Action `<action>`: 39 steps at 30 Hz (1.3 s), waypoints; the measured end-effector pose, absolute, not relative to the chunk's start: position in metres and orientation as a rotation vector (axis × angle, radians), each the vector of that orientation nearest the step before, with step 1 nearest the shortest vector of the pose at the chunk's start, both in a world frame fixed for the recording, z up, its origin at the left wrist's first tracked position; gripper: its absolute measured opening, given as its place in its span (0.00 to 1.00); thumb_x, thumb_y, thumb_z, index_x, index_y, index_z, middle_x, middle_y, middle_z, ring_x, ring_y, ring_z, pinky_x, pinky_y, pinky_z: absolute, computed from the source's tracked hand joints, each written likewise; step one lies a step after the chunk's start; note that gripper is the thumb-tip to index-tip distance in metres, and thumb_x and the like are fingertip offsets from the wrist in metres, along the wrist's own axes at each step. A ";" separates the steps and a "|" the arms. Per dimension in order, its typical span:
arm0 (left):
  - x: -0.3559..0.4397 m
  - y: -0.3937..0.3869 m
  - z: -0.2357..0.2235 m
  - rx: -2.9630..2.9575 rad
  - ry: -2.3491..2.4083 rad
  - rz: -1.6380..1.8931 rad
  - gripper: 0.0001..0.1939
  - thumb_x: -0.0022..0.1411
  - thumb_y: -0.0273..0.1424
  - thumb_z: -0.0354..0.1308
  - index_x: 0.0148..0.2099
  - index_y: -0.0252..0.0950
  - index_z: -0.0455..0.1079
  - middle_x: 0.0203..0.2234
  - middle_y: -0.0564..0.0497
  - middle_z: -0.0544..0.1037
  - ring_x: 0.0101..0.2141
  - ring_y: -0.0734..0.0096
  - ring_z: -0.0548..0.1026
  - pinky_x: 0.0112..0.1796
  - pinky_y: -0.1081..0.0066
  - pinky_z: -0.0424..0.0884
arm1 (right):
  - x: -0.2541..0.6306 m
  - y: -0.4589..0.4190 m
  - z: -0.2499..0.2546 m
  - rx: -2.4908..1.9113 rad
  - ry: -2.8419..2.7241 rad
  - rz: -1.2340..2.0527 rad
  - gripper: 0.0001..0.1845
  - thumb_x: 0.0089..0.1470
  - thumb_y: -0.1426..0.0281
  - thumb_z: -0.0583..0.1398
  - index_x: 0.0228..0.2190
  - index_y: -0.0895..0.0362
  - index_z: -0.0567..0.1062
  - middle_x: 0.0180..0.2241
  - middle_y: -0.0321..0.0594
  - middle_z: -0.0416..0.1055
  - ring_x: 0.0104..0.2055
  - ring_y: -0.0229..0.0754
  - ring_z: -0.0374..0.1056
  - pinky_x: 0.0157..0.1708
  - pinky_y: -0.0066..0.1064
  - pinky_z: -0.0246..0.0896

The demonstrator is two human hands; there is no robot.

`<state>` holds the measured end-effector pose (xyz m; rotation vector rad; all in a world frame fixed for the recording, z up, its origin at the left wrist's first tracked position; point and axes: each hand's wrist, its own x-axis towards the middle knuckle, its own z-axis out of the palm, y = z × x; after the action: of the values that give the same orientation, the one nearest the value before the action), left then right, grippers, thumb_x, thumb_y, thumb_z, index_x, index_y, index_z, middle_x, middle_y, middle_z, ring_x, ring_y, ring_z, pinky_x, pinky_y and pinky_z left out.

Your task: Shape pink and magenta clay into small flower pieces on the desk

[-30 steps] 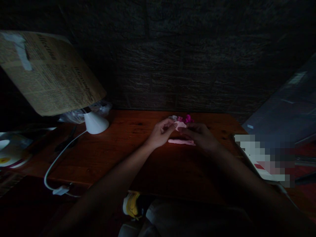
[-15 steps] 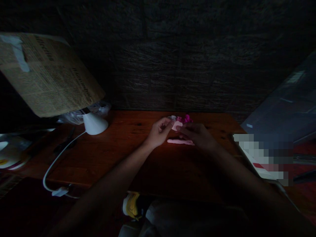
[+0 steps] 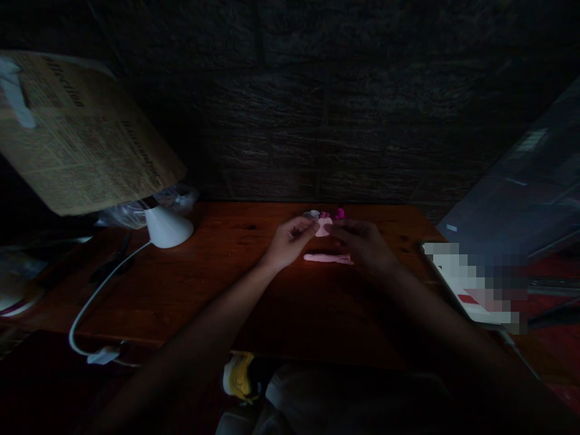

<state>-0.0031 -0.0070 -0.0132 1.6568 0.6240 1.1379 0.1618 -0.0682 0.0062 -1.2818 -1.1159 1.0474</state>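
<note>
A pale pink roll point(image 3: 327, 258), soft and clay-like, lies lengthwise from left to right on the brown wooden tabletop point(image 3: 222, 266). Just past the roll, on its far side, a flattened pale pink piece point(image 3: 323, 228) is held between both hands. The left hand point(image 3: 289, 241), beyond the roll's left end, pinches the near left edge of this piece between thumb and fingers, the other fingers curled. The right hand point(image 3: 365, 241), beyond the roll's right end, pinches the opposite edge between thumb and forefinger; its remaining fingers are too dark to make out. Whether the piece touches the tabletop cannot be told.

Farther behind the roll, beyond the held piece, sit a whitish lump point(image 3: 312, 214), a deep pink lump point(image 3: 324, 214) and a magenta lump point(image 3: 339, 213), in that order from left to right, the first two partly hidden.

Well to the left of the roll stands a table lamp with a white cone-shaped base point(image 3: 168, 229) and a shade point(image 3: 90, 133) of newspaper-print paper; a white cord point(image 3: 93, 300) runs from the base toward the tabletop's near edge. Well to the right of the roll lies a whitish object point(image 3: 471, 290), mostly pixelated. A dark stone-patterned wall point(image 3: 290, 121) rises behind it all.
</note>
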 end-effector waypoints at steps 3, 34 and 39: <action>-0.002 -0.006 -0.015 1.675 0.596 1.133 0.15 0.57 0.43 0.63 0.32 0.35 0.71 0.24 0.54 0.73 0.28 0.76 0.69 0.32 0.74 0.64 | 0.164 -0.067 0.006 -1.292 -1.185 0.969 0.25 0.40 0.48 0.69 0.28 0.58 0.78 0.21 0.33 0.67 0.22 0.34 0.58 0.22 0.28 0.52; -0.002 -0.007 -0.016 1.589 0.465 1.033 0.09 0.57 0.35 0.65 0.36 0.34 0.77 0.33 0.48 0.82 0.37 0.71 0.78 0.43 0.69 0.71 | 0.164 -0.067 0.007 -1.208 -1.308 0.961 0.19 0.45 0.54 0.68 0.32 0.56 0.82 0.30 0.40 0.78 0.33 0.42 0.71 0.36 0.34 0.64; -0.001 -0.006 -0.017 1.660 0.474 1.021 0.13 0.60 0.39 0.61 0.35 0.33 0.77 0.32 0.48 0.81 0.34 0.72 0.77 0.41 0.70 0.70 | 0.167 -0.065 0.001 -1.200 -1.345 0.880 0.20 0.45 0.52 0.68 0.31 0.56 0.82 0.30 0.39 0.77 0.34 0.42 0.70 0.38 0.34 0.64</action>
<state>-0.0012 -0.0062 -0.0173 1.6605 0.4741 1.0208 0.1668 -0.0646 0.0013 -1.1999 -1.3446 0.8805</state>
